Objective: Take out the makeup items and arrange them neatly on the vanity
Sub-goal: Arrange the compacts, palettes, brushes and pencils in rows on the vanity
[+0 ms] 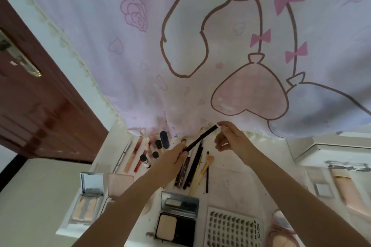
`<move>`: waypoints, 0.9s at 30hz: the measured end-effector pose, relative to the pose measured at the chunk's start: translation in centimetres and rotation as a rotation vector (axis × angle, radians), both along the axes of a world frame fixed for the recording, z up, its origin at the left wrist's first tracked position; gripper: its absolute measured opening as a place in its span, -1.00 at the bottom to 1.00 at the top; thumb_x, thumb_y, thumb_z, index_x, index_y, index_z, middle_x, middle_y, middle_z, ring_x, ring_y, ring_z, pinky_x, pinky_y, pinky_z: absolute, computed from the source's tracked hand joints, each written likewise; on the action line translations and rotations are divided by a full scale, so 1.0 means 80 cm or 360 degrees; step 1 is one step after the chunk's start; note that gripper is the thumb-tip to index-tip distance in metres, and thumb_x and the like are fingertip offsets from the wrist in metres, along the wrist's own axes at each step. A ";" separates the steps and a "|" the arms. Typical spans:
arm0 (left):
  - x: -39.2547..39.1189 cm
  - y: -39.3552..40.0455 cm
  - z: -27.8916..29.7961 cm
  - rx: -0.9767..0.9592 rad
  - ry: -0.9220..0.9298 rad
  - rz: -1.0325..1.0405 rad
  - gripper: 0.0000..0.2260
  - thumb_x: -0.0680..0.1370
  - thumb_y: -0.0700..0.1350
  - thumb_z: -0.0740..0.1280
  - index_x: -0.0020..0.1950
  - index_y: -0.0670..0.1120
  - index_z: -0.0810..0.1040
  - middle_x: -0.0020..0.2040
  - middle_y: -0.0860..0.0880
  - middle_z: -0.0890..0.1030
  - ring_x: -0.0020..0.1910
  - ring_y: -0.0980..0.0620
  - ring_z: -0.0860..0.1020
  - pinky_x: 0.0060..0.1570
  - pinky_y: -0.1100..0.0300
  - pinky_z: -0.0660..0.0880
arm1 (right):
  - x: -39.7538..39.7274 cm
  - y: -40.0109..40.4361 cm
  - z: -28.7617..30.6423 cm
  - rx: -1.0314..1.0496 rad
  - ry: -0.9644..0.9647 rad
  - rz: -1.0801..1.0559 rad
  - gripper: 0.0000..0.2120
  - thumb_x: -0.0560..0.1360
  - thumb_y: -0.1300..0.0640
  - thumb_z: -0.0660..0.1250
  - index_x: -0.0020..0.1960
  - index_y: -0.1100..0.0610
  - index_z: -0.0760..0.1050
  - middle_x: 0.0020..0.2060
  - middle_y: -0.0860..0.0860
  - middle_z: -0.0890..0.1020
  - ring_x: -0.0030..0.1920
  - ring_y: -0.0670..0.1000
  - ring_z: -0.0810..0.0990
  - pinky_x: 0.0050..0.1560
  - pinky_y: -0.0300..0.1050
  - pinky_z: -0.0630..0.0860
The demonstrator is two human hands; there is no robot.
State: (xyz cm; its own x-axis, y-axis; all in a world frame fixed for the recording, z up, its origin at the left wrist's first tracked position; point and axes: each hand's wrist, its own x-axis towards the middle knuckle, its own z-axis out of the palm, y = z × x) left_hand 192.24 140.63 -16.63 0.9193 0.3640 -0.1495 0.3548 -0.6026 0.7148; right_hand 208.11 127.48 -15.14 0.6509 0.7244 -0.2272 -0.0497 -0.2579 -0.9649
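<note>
Black slim makeup pencil [201,138]: held above the white vanity [230,178], lower end gripped in left hand [174,156], upper tip pinched by right hand [230,138]. Beneath: brushes [202,170], lip tubes [133,155], open powder compact [176,220].

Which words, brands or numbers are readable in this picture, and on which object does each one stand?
"XOYO": printed sideways on the right edge of the white false-lash tray with dark rows.
Pale lettering on the dark brown tube beside the black pencils: too blurred to read.
Grey marks on the white box at right: illegible.
</note>
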 end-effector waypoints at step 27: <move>-0.013 -0.006 -0.106 0.0216 0.0197 0.0400 -0.78 0.61 -0.19 0.11 -0.02 -0.28 0.50 -0.14 -0.06 0.36 -0.16 0.00 0.34 -0.15 0.23 0.23 | 0.021 0.037 -0.170 -0.0949 -0.2043 0.1332 -0.61 -0.05 0.13 0.66 -0.26 0.02 0.67 -0.44 -0.06 0.58 -0.45 -0.05 0.54 -0.54 -0.32 0.37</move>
State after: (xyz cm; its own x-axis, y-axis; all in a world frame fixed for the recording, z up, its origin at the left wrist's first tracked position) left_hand 191.20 140.15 -25.13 0.7757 0.6021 -0.1890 0.5842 -0.5719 0.5759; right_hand 209.77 130.41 -28.76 0.1183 0.9637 -0.2395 0.9916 -0.1275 -0.0233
